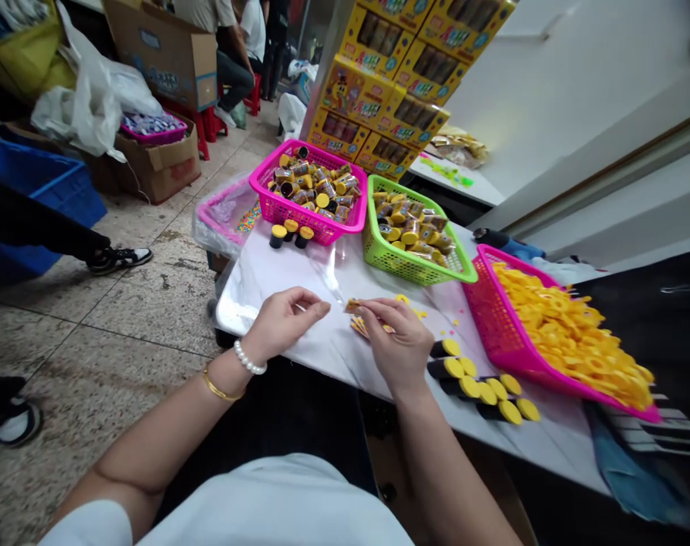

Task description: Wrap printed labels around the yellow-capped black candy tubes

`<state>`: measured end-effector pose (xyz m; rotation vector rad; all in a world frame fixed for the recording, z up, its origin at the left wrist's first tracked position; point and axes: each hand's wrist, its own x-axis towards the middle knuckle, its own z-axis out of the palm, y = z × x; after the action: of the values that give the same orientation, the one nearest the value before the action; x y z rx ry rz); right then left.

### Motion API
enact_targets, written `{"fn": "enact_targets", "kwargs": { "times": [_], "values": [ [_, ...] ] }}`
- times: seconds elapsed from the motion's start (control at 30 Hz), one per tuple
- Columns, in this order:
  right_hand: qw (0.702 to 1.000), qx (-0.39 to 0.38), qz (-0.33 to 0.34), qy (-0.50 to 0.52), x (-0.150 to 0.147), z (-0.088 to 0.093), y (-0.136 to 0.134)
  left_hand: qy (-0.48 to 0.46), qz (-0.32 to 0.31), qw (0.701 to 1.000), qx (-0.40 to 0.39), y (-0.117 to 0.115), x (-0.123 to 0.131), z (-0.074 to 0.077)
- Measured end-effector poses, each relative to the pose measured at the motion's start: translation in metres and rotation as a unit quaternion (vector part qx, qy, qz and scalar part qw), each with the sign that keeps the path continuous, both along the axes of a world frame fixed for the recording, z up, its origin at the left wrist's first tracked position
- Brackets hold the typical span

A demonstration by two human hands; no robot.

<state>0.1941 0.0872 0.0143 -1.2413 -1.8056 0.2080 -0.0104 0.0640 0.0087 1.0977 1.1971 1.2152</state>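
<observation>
My right hand is closed in a pinch on a small printed label, yellow and brown. Under its fingers lies a bunch of similar printed labels on the white table. My left hand hovers over the table to the left, thumb and fingertips pressed together; whatever they may hold is too small to make out. The hands are apart. Several black tubes with yellow lids lie to the right of my right hand. Three short black tubes with yellow lids stand beyond my left hand.
At the table's back stand a pink basket and a green basket of small filled tubes. A tilted pink basket of yellow plastic parts is at right. Yellow boxes are stacked behind. A person's leg shows at left.
</observation>
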Motion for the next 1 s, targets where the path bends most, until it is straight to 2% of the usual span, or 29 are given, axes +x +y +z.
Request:
{"fn": "enact_targets", "kwargs": {
  "times": [0.07, 0.13, 0.2, 0.27, 0.3, 0.33, 0.37, 0.47, 0.53, 0.77, 0.87, 1.0],
  "values": [
    [0.997, -0.035, 0.06, 0.037, -0.024, 0.007, -0.004, -0.009, 0.005, 0.999, 0.034, 0.002, 0.002, 0.002],
    [0.981, -0.11, 0.106, 0.118, -0.043, 0.011, -0.003, -0.025, 0.007, 0.998, 0.054, 0.003, -0.001, 0.003],
    [0.935, -0.244, 0.148, 0.211, -0.055, 0.012, 0.002, -0.016, 0.015, 0.998, 0.061, 0.005, -0.008, 0.003],
    [0.863, -0.386, 0.181, 0.271, -0.061, 0.011, 0.01, 0.01, 0.027, 0.997, 0.066, 0.005, -0.015, 0.001],
    [0.833, -0.431, 0.192, 0.289, -0.063, 0.009, 0.013, 0.019, 0.037, 0.997, 0.069, 0.004, -0.018, 0.001],
    [0.816, -0.451, 0.195, 0.304, -0.065, 0.008, 0.015, 0.022, 0.057, 0.995, 0.074, 0.002, -0.02, 0.0],
    [0.812, -0.45, 0.191, 0.319, -0.067, 0.006, 0.016, 0.02, 0.088, 0.993, 0.081, -0.001, -0.02, 0.0],
    [0.844, -0.391, 0.157, 0.331, -0.072, 0.0, 0.014, 0.013, 0.191, 0.976, 0.104, -0.013, -0.016, 0.001],
    [0.866, -0.364, 0.149, 0.31, -0.075, -0.003, 0.01, 0.021, 0.222, 0.968, 0.119, -0.021, -0.011, 0.002],
    [0.9, -0.305, 0.159, 0.267, -0.079, -0.007, 0.002, 0.064, 0.245, 0.957, 0.145, -0.023, -0.006, -0.002],
    [0.921, -0.266, 0.163, 0.233, -0.084, -0.005, -0.007, 0.098, 0.22, 0.961, 0.138, -0.028, -0.008, 0.006],
    [0.936, -0.205, 0.204, 0.202, -0.093, -0.015, -0.001, 0.149, 0.26, 0.946, 0.12, -0.029, -0.018, 0.015]
  ]
}}
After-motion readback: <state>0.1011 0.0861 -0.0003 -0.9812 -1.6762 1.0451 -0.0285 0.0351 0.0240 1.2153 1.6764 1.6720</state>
